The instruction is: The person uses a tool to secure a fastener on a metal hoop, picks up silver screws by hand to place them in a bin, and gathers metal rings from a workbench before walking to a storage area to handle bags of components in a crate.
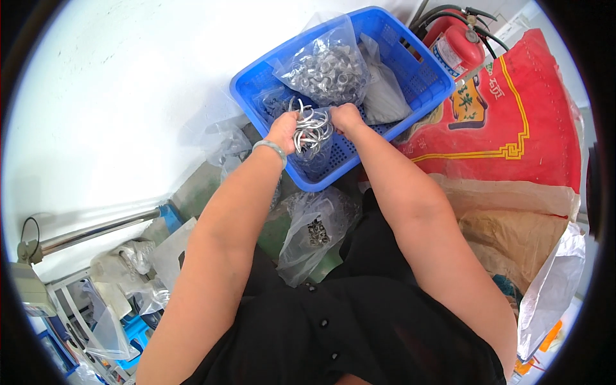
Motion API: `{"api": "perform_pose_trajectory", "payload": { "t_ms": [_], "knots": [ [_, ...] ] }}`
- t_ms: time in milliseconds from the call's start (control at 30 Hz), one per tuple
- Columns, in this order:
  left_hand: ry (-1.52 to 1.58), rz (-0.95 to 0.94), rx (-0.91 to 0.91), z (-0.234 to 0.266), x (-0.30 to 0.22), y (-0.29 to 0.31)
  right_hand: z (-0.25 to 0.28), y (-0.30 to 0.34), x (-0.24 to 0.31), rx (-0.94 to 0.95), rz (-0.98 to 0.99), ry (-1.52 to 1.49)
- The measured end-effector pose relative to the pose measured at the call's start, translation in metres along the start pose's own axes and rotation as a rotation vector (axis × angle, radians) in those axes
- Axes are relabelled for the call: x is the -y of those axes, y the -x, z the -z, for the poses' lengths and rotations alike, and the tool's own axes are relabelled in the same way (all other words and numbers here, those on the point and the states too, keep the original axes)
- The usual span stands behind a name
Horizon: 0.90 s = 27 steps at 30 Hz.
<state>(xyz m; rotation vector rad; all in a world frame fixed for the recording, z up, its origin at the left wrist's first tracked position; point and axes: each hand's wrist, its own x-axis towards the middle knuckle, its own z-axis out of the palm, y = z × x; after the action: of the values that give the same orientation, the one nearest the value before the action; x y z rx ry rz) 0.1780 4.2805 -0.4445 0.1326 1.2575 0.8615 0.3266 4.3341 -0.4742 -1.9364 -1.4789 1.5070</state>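
Over the near end of a blue plastic basket, my left hand is closed around a bunch of shiny curved metal rings. My right hand is closed at the other side of the bunch, pinching the rim of a clear plastic bag; its fingertips are partly hidden. That bag hangs down inside the basket, below the rings. Farther back in the basket lie a large clear bag of small grey metal fittings and a bag of whitish contents.
Below the basket, a clear bag with small dark metal parts lies between my legs. A red fire extinguisher stands behind a large red printed sack at the right. At the lower left are a metal rack and a blue stool.
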Motion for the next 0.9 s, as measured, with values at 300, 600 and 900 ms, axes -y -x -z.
{"api": "perform_pose_trajectory", "payload": {
  "t_ms": [300, 600, 900],
  "knots": [
    [0.282, -0.22, -0.302, -0.01, 0.014, -0.018, -0.002, 0.007, 0.007, -0.005, 0.137, 0.254],
    [-0.25, -0.378, -0.323, -0.019, 0.035, -0.02, 0.002, 0.003, 0.004, -0.016, 0.089, 0.212],
    [-1.662, -0.538, -0.197, -0.032, 0.043, 0.008, 0.015, -0.015, -0.017, -0.13, 0.235, 0.213]
  ]
}}
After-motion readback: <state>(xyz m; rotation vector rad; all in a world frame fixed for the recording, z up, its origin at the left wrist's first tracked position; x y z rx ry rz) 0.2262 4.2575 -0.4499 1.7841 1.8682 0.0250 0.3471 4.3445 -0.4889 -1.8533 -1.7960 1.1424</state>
